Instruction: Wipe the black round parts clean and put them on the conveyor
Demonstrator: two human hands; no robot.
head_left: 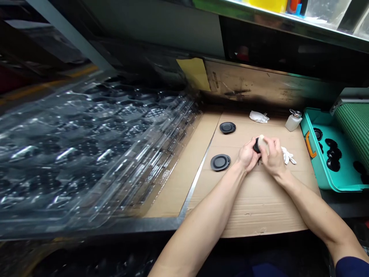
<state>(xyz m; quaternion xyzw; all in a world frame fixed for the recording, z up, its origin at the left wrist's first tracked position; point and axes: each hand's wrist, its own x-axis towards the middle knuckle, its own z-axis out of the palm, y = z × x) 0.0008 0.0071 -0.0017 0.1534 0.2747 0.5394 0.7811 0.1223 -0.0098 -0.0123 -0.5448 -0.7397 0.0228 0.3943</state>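
Note:
My left hand (247, 156) is closed around a small black round part (256, 145), which my fingers partly cover. Against that part my right hand (272, 156) presses a whitish piece (261, 141), pinched in its fingers; its kind is unclear, perhaps a wiping cloth. Both hands meet over the cardboard sheet (253, 204). To their left lie two black oval plastic covers, a nearer one (220, 162) and a farther one (227, 127). A crumpled white glove or cloth (288, 156) rests just right of my right hand.
Stacked clear plastic trays (86, 154) with moulded pockets fill the left side. A pump bottle (294, 120) and a white crumpled wad (258, 117) stand at the back. On the right, a teal bin (319, 173) with an orange handle holds several black parts, beside a green belt (354, 119).

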